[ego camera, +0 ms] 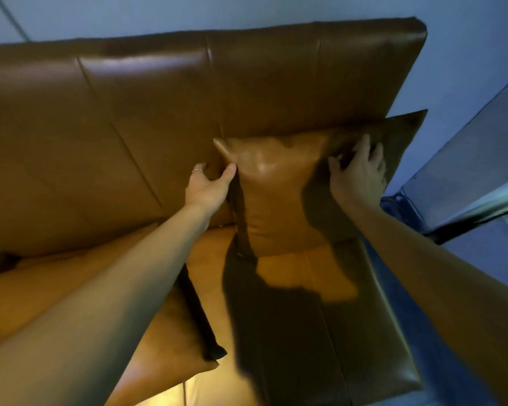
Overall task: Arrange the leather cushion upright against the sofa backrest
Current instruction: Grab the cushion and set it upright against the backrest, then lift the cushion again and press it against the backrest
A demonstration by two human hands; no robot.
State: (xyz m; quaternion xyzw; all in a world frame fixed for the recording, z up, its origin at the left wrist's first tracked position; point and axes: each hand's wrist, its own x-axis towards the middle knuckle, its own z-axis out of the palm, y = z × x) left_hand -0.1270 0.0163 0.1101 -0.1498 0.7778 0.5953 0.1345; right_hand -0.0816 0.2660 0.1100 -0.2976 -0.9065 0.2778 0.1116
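A tan leather cushion (279, 194) stands upright on the sofa seat (291, 276), leaning against the brown leather backrest (159, 106) near the sofa's right end. My left hand (210, 186) grips the cushion's left edge, thumb in front and fingers behind; a ring shows on one finger. My right hand (359, 168) lies flat with fingers spread on the cushion's upper right part. The cushion's top right corner sticks out past the backrest's edge.
A second leather cushion (170, 341) lies flat on the seat under my left forearm. The sofa's right edge drops to a dark floor (423, 332). A pale wall (467, 54) rises behind, and a grey panel (467, 171) stands at the right.
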